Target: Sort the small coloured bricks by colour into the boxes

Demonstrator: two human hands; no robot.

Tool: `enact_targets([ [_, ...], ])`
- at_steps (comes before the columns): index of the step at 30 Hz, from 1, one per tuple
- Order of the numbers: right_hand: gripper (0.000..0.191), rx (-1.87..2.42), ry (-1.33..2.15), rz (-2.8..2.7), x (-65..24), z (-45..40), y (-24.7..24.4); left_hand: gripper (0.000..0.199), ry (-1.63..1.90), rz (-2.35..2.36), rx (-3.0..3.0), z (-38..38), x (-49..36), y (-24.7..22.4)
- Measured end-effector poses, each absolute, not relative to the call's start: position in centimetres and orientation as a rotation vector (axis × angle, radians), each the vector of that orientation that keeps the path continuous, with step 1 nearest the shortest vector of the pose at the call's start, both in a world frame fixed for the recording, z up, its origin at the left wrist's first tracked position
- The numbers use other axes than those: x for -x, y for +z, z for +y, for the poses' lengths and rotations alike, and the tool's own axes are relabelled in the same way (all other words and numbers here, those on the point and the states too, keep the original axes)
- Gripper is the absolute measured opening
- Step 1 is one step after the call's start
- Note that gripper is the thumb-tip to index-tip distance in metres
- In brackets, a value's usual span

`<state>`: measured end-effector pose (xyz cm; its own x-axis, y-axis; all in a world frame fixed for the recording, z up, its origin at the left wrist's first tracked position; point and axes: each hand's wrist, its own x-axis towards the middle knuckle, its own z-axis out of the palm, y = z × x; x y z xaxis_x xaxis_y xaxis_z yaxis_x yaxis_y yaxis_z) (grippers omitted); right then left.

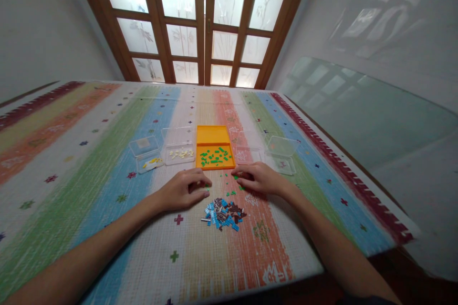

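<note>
The left hand [182, 190], near the middle of the frame, rested low over the cloth with its thumb and forefinger parted and a small green piece by the fingertips. The right hand [261, 177], just right of centre, had its thumb and forefinger curled around a spot with another green piece; whether they gripped it could not be told. Between the hands and beside the right one lay a few loose green pieces [234, 193], scattered singly and in a small cluster.

Below these, in the lower middle of the frame, was a heaped pile of bricks [223, 212] in blue, dark brown and grey. Just above the hands, at the centre, an orange box [213, 133] stood open, its near half strewn with green bricks [214, 162]. To its left in the frame was an open clear box [170, 159] with cream pieces [182, 153], and farther left a smaller clear case [144, 145] with yellow pieces [156, 160]. Two more clear boxes [284, 164] stood open to the right of the orange one.

All of it lay on a striped tablecloth [150, 271] that spread across most of the lower frame. A wooden door [210, 14] with frosted panes filled the upper middle, and a pale glassy panel [358, 100] leaned at the right edge.
</note>
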<state>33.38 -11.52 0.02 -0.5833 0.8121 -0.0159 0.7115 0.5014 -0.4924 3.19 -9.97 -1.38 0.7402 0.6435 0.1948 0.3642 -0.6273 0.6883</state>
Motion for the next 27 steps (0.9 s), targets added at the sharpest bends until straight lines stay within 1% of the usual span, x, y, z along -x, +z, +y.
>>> enact_targets([
  [3,0.028,1.285,0.679,-2.519,-33.44,-11.55,-0.14,0.019,0.569,0.732,-2.314,-10.11,-3.06,-1.27],
  [11,0.021,1.315,0.633,-2.503,-33.36,-11.69,-0.05,0.022,0.589,0.841,-2.345,-10.41,-3.12,-1.07],
  [19,0.017,1.367,0.548,-2.513,-33.66,-11.89,0.16,0.019,0.635,0.866,-2.362,-10.73,-3.07,-1.15],
  [27,0.016,1.381,0.611,-2.470,-34.00,-12.09,0.71,0.018,0.638,0.824,-2.360,-10.81,-3.15,-1.62],
])
